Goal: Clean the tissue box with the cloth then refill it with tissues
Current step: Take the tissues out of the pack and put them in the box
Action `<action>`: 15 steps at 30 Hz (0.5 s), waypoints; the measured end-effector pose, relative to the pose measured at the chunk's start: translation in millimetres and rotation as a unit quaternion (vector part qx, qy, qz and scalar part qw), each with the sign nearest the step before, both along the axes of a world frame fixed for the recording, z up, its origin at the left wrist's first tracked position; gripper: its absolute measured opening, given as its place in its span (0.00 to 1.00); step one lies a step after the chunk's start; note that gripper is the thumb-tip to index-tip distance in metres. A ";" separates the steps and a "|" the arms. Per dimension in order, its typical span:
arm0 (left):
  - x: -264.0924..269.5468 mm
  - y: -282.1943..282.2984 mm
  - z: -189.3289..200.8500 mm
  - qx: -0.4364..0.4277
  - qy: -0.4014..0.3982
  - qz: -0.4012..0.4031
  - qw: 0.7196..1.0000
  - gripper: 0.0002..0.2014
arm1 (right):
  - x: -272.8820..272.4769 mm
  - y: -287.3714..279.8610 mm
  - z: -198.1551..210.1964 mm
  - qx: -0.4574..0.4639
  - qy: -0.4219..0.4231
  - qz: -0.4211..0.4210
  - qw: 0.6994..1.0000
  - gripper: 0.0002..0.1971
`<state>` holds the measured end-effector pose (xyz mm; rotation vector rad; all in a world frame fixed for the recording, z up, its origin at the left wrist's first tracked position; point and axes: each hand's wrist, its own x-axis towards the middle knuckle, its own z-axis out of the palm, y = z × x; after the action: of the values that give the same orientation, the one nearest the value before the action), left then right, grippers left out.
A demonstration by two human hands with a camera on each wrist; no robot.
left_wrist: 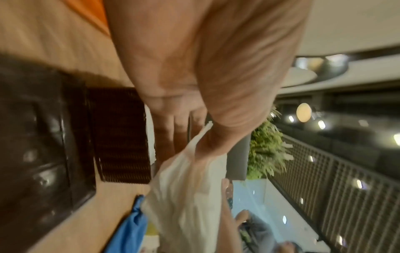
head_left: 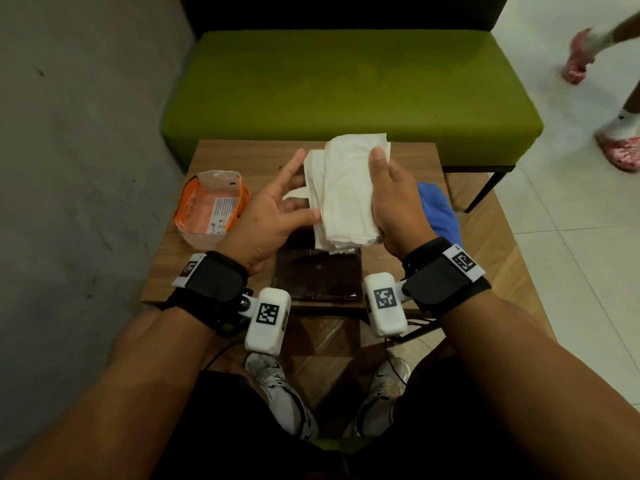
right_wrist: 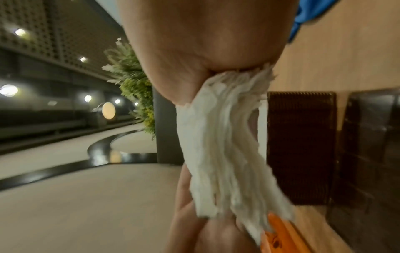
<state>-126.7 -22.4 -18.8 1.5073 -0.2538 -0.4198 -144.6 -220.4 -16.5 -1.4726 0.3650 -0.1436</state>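
head downward, wrists close, sharing tissues (head_left: 346, 192)

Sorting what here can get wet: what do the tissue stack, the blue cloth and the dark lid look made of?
Tissue stack: thin soft paper, matte, frayed layered edges. Blue cloth: fabric, matte, rumpled folds. Dark lid: probably glossy plastic or lacquer; it reflects light.

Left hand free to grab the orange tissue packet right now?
Probably yes. The left hand lies open beside the tissue stack, which the right hand grips, and the orange packet sits unobstructed just to its left.
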 end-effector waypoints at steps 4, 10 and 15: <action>-5.6 -13.2 7.4 0.090 -0.086 0.164 0.979 0.16 | 7.9 0.0 1.5 -0.241 -0.047 -0.046 0.968 0.19; -16.6 -37.4 26.7 -0.082 0.111 0.011 0.990 0.26 | -10.1 29.2 19.6 -0.403 -0.125 0.094 0.902 0.11; -5.4 -25.3 8.6 -0.165 0.196 0.070 0.964 0.24 | -16.4 23.0 21.1 -0.339 -0.164 0.110 0.920 0.08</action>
<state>-132.1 -47.7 -10.2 1.0808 0.0926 -0.5242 -160.9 -197.4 4.6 -2.1193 -0.1524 -0.3556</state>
